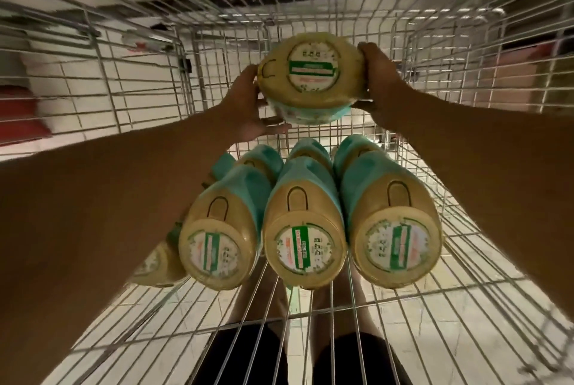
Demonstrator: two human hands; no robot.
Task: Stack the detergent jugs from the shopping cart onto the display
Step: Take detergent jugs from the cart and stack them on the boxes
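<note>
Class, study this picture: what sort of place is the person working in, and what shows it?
Probably a shop or its stockroom: a wire shopping cart holds several identical detergent jugs, and tiled floor shows beneath it.

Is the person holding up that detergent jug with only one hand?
No, the left hand and the right hand each grip one side of the raised jug over the shopping cart.

In the cart point(140, 91), three jugs lie side by side on its wire floor, bases nearest the camera: left jug point(217, 245), middle jug point(304, 241), right jug point(394, 238). Rear jugs point(310, 148) lie behind them. Beyond the row, the held jug point(310, 74) sits between the left hand point(245, 105) and right hand point(379, 80).
</note>
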